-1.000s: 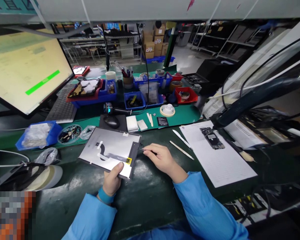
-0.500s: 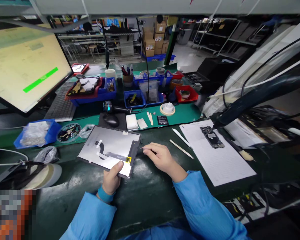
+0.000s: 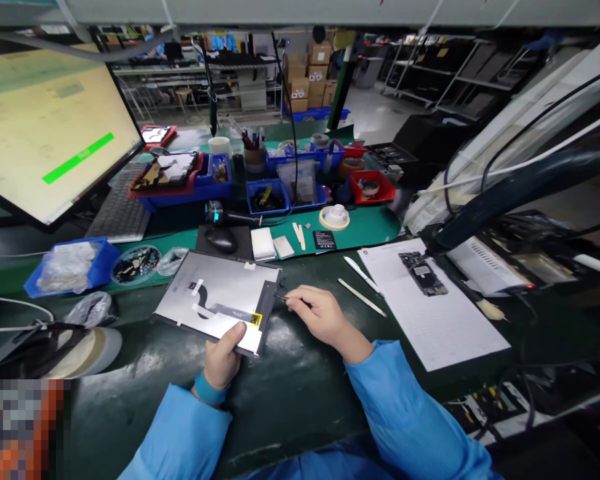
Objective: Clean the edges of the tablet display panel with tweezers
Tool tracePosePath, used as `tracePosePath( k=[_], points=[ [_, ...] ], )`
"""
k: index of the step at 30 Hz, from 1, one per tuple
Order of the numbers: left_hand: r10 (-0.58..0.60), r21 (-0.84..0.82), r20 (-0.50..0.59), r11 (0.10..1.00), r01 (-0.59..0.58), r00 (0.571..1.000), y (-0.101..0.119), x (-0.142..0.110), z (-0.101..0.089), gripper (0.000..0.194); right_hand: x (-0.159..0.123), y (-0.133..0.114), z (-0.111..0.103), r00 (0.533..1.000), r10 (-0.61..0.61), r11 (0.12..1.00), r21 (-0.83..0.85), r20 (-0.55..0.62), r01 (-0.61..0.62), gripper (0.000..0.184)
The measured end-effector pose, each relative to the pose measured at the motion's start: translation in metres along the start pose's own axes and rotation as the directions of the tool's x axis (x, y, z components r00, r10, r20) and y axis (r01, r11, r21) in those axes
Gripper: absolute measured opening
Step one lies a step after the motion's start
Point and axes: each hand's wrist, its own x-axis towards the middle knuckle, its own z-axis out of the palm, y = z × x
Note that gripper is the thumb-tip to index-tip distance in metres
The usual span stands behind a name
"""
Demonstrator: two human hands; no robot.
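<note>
A grey display panel (image 3: 225, 283) with a black flex cable and white tape lies face down on the dark green bench. My left hand (image 3: 223, 360) grips its near edge, thumb on the white tape beside a yellow tag (image 3: 257, 321). My right hand (image 3: 320, 319) pinches thin tweezers (image 3: 283, 297), whose tip touches the panel's dark right edge.
A sheet of paper (image 3: 440, 320) carrying a small circuit board (image 3: 423, 272) lies to the right, with two white sticks (image 3: 363, 287) beside it. A monitor (image 3: 40, 133), keyboard (image 3: 120, 210), mouse (image 3: 220, 239) and blue and red bins (image 3: 267, 197) stand behind. Tape rolls (image 3: 87, 343) sit left.
Both hands hold nearly the same pose; the panel and tweezers stay put. Only the view has shifted slightly.
</note>
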Motion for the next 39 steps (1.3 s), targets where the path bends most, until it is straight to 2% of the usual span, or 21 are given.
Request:
tracePosePath(
  k=[5,8,12,18,21,24,29,32,35,39],
  points=[
    [0.013,-0.019,0.015,1.000,-0.013,1.000,-0.0015,0.0004,-0.0007,0.058,-0.0031,0.0031,0.0063,0.989,0.147,0.978,0.152,-0.029,-0.141,0.020],
    [0.009,-0.042,0.018,0.999,-0.008,1.000,-0.0005,0.0003,0.0011,0.055,-0.0016,0.0016,0.0037,0.996,0.089,0.992,0.094,-0.015,-0.087,0.014],
    [-0.004,-0.059,0.018,0.998,0.005,1.000,-0.0006,0.0009,0.0014,0.055,-0.0004,0.0005,0.0003,1.000,-0.011,1.000,0.014,0.016,0.010,0.021],
    [0.017,-0.071,0.014,0.997,-0.016,1.000,-0.0038,0.0013,-0.0021,0.053,-0.0036,0.0048,0.0071,0.989,0.144,0.979,0.153,-0.032,-0.138,0.021],
    [0.021,-0.067,0.017,0.998,-0.020,1.000,-0.0041,0.0011,-0.0017,0.054,-0.0017,0.0022,0.0042,0.998,0.050,0.997,0.066,-0.022,-0.049,0.014],
    [0.021,-0.066,0.030,0.998,-0.019,0.999,-0.0044,0.0016,-0.0013,0.053,-0.0005,0.0000,0.0015,1.000,-0.022,1.000,0.001,0.004,0.022,0.021],
    [0.039,-0.060,0.034,0.998,-0.037,0.999,-0.0064,0.0030,-0.0033,0.051,-0.0026,0.0018,0.0051,0.995,0.096,0.991,0.101,-0.035,-0.092,0.018],
    [0.033,-0.055,0.030,0.998,-0.031,0.999,-0.0070,0.0029,-0.0042,0.051,-0.0019,0.0008,0.0035,0.999,0.033,0.998,0.050,-0.023,-0.032,0.013],
    [0.026,-0.049,0.034,0.999,-0.024,0.999,-0.0063,0.0024,-0.0041,0.049,-0.0014,-0.0003,0.0011,0.999,-0.032,0.999,-0.011,0.012,0.032,0.019],
    [0.022,-0.067,0.034,0.998,-0.019,0.999,-0.0059,0.0023,-0.0050,0.046,-0.0032,0.0011,0.0040,0.997,0.071,0.996,0.065,-0.022,-0.069,0.017]
  ],
)
